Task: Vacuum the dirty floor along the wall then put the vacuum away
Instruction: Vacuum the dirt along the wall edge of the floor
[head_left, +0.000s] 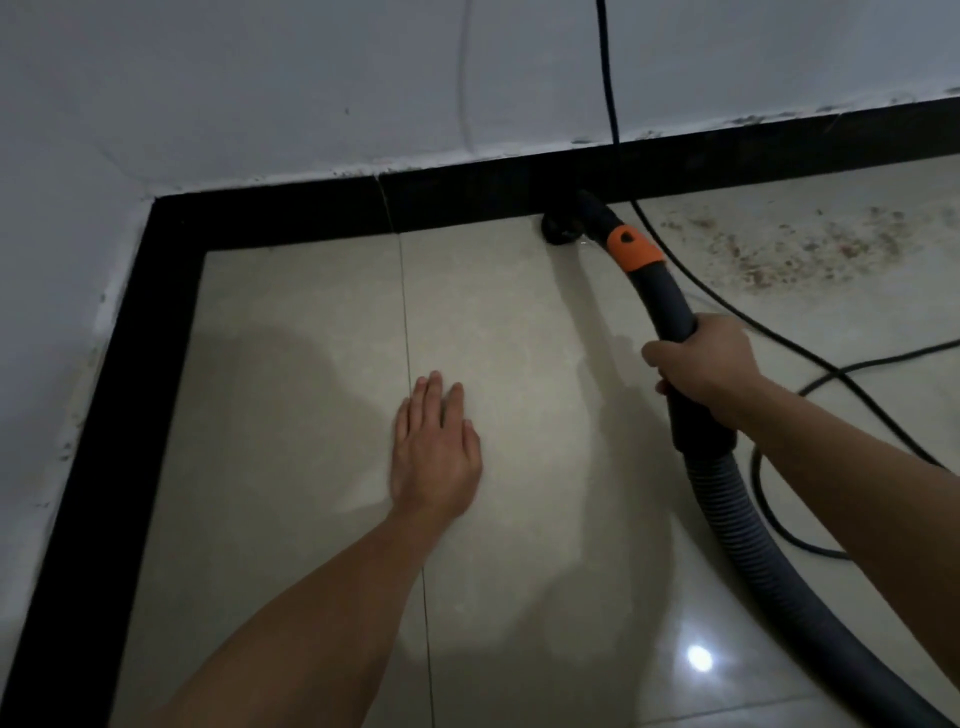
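Observation:
My right hand (701, 364) grips the dark curved handle of the vacuum hose (660, 296), which has an orange collar (636, 249). The round black nozzle (561, 231) touches the floor against the black baseboard (467, 200). A ribbed grey hose (753, 545) runs from the handle toward the lower right. Brownish dirt (789, 244) is scattered on the beige tiles to the right of the nozzle, along the wall. My left hand (434, 447) hovers flat over the tiles, fingers straight, holding nothing.
A black power cord (608, 78) hangs down the white wall, then loops over the floor (841, 369) on the right. The baseboard turns a corner at the upper left (171, 208) and runs down the left side.

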